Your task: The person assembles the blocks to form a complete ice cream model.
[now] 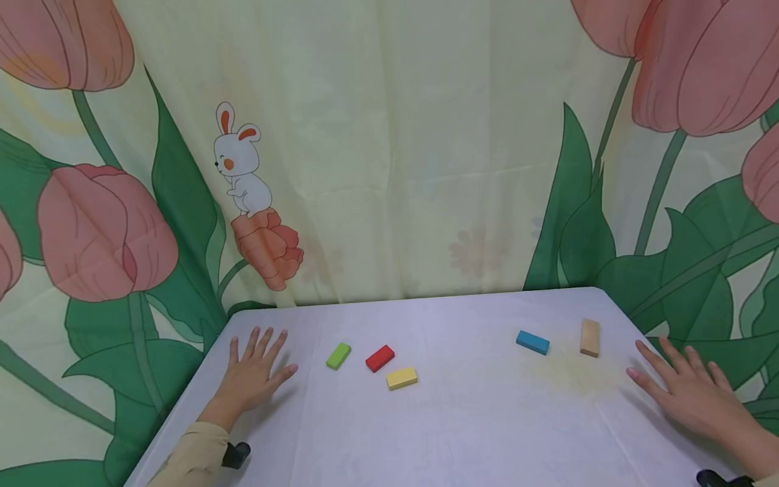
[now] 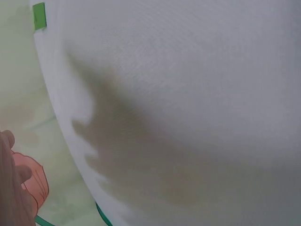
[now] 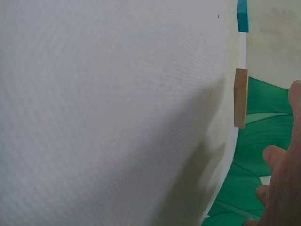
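Both hands lie flat on a white table (image 1: 475,433) with fingers spread, holding nothing. My left hand (image 1: 254,370) rests near the table's left edge, and a green block (image 1: 338,355) (image 2: 39,16) lies just to its right. Beyond that are a red block (image 1: 380,358) and a yellow block (image 1: 402,378). My right hand (image 1: 690,396) rests near the right edge. A wooden block (image 1: 589,337) (image 3: 241,97) and a blue block (image 1: 532,341) (image 3: 242,15) lie a little ahead of it to the left.
A curtain (image 1: 389,149) printed with pink tulips, green leaves and a white rabbit hangs right behind and around the table. The table's rounded far corners meet the cloth.
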### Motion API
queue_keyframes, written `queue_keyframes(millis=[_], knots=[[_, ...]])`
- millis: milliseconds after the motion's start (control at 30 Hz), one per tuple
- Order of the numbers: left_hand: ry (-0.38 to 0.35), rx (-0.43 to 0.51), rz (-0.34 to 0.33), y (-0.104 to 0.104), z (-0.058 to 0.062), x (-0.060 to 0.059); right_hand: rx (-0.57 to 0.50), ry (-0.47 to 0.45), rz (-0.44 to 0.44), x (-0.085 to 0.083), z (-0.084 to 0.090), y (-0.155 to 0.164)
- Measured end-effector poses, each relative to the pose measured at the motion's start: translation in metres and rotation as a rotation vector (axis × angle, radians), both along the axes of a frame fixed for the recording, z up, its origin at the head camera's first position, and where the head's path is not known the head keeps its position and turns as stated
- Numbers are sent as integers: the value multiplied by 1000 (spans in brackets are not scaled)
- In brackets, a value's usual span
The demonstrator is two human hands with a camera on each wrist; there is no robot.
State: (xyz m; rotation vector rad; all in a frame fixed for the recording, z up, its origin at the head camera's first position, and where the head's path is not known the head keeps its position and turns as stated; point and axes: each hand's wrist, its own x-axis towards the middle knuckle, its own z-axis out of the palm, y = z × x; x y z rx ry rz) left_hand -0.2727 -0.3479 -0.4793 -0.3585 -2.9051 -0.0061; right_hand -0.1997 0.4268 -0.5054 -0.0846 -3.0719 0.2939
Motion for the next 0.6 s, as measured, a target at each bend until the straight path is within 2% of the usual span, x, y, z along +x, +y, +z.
queue_keyframes(millis=[367,600], knots=[[0,-1,13,-2,0,4,-8,11,15,1,-2,0],[4,-1,-7,7,0,1,3,40,61,-8,2,-5]])
